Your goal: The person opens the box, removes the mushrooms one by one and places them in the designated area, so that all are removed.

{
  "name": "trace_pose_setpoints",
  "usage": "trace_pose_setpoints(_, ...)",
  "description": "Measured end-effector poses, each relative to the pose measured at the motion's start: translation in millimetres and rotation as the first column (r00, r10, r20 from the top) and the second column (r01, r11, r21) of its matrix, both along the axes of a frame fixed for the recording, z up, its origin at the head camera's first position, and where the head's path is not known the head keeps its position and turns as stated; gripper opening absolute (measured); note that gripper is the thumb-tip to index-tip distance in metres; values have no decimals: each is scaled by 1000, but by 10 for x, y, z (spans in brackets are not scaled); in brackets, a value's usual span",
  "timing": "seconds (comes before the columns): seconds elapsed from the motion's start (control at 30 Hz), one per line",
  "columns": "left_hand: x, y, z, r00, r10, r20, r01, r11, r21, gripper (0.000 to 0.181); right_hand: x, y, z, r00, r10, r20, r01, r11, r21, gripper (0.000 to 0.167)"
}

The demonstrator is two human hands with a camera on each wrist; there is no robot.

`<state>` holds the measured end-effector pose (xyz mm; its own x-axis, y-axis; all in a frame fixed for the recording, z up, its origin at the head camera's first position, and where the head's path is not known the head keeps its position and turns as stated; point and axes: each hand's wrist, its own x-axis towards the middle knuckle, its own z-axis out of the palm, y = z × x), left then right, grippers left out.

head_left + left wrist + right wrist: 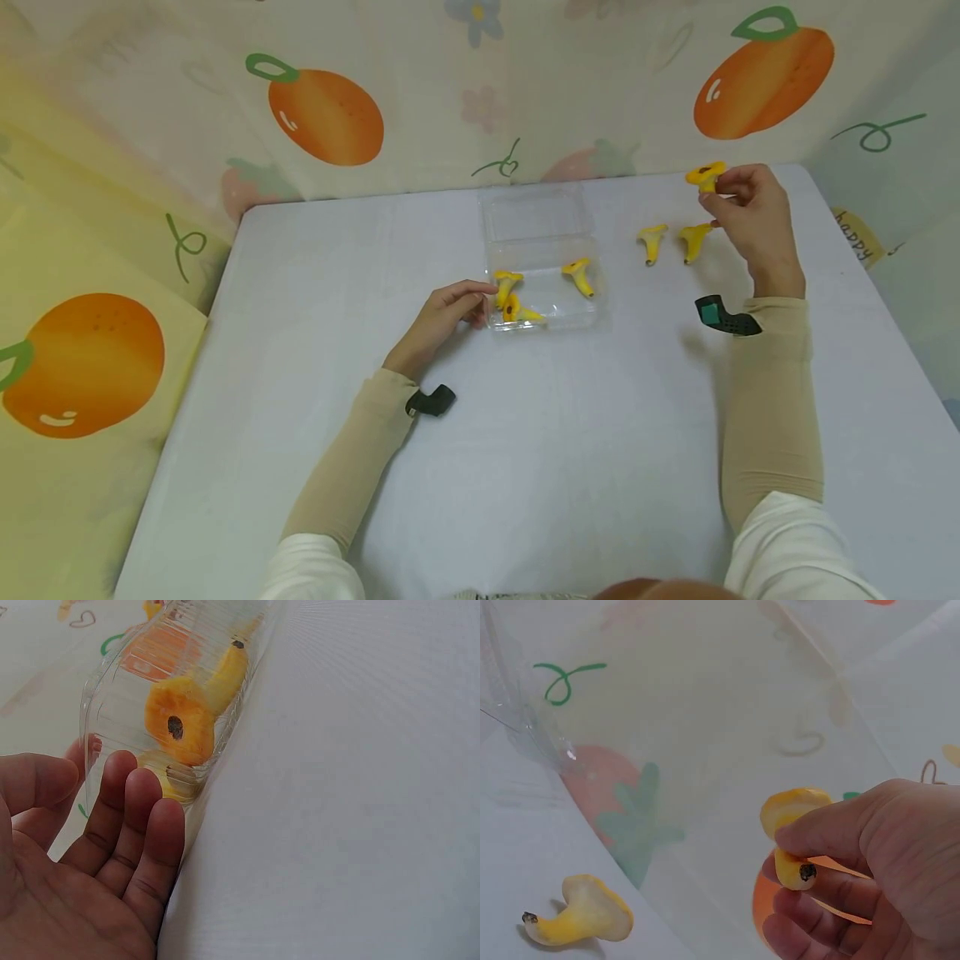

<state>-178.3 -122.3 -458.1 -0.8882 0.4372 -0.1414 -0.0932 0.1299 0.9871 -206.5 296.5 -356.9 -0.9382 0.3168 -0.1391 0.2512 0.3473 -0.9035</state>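
My right hand (759,221) pinches a yellow trumpet-shaped mushroom (706,177) by its stem between thumb and fingers, raised over the far right of the table; the right wrist view shows its dark stem end. Two similar mushrooms lie below it, one at the left (652,242) and one near the hand (695,242). A clear plastic clamshell box (543,315) lies with its lid folded back, holding three mushrooms: two at its left (507,287) and one at its right (578,277). My left hand (448,317) rests at the box's left side, fingers loosely extended against the wall.
A white-covered table (570,450) carries everything. Behind it hangs a fruit-print curtain (420,100), and another yellowish cloth (82,233) is at the left. The box's transparent lid (536,215) lies toward the back edge. Each wrist bears a small black camera mount.
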Motion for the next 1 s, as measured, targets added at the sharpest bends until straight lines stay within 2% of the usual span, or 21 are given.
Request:
trace_pose_setpoints(0.3,6,0,8,1000,0,-3,0,1000,8,29,-17,65,-21,997,-70,29,68,997,47,21)
trace_pose_setpoints(0.6,8,2,23,1000,2,-10,-2,1000,4,29,-11,124,-43,994,-111,22,110,993,44,19)
trace_pose_setpoints(0.8,6,-1,22,1000,1,-3,-1,1000,7,30,-13,148,-58,987,-147,70,142,988,66,19)
trace_pose_setpoints(1.0,3,-3,18,1000,1,-1,-1,1000,15,29,-19,191,-67,975,-190,117,186,982,41,19)
